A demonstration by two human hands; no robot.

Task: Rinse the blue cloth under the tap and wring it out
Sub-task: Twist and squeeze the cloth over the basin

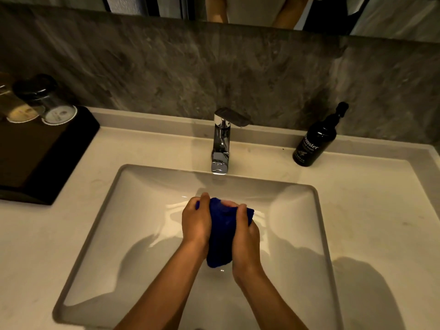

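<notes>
Head view is showing 2 hands, left hand point(196, 222) and right hand point(246, 236), gripping 1 blue cloth point(222, 232) over the sink point(100, 225), below 1 tap point(221, 141); 1 soap bottle point(315, 139) is standing at the pale counter's point(371, 210) back edge.

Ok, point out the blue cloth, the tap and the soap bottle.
blue cloth point(220, 236): head view, middle of the bunched fabric.
tap point(221, 141): head view, chrome body.
soap bottle point(314, 146): head view, labelled front.
</notes>
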